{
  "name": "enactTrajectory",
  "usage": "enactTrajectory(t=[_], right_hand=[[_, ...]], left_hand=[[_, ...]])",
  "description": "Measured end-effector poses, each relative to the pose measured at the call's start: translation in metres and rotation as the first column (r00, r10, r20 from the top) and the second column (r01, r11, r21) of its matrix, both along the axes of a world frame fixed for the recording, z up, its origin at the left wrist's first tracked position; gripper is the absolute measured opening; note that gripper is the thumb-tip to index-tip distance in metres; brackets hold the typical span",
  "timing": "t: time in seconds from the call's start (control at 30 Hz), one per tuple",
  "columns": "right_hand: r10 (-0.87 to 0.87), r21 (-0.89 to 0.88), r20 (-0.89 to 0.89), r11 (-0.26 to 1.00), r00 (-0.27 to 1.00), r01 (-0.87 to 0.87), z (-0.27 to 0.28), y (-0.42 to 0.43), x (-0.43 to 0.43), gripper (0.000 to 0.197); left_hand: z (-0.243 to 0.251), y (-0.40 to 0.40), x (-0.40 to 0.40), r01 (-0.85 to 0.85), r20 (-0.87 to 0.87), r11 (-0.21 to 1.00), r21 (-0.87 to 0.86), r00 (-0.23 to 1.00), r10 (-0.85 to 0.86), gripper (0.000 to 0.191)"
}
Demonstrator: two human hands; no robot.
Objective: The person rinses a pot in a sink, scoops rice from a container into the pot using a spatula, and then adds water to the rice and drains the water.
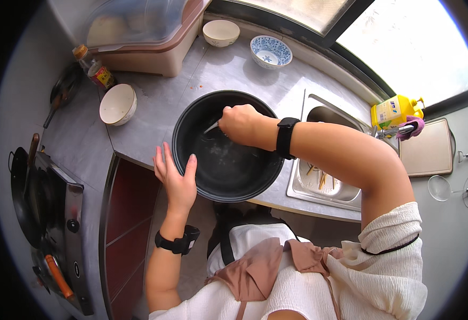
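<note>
A wide round black pot [234, 176] stands near the front edge of the counter, with a little clear liquid apparently on its bottom. My left hand [178, 176] is at its left rim, thumb over the inside and the other fingers spread along the outside. Inside the pot, my right hand [240, 124] is closed around a slim whitish utensil [211, 127]. Only a short tip of that utensil shows, so its kind is unclear. Black bands circle both my wrists.
A white bowl [118, 104] is left of the pot, beside a sauce bottle [100, 74]. Behind stand a cream bowl [221, 33], a blue-patterned bowl [271, 52] and a lidded storage box [146, 64]. A steel sink [298, 188] holding chopsticks [322, 180] lies right; a gas stove [72, 204] left.
</note>
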State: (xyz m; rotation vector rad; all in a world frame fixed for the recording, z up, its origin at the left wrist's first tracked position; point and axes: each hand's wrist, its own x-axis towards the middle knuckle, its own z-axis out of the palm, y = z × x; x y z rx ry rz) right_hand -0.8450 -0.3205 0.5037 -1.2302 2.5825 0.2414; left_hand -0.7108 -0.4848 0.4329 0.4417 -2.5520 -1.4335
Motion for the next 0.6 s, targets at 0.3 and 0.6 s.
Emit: enactTrajectory(t=[0.3,0.6], right_hand=[[-0.295,0.347,0.195,0.913,0.936,0.215,0.024,0.024,0.034,0.016],[-0.132,0.089,0.354,0.99,0.926,0.107,0.005,-0.007,0.089,0.049]], left_hand=[[0.005,0.001,-0.005,0.065,-0.107,0.954,0.294,0.994,-0.035,0.05],[0.006,-0.001,-0.006,0.094,-0.137,0.921,0.379,0.99,-0.045,0.049]])
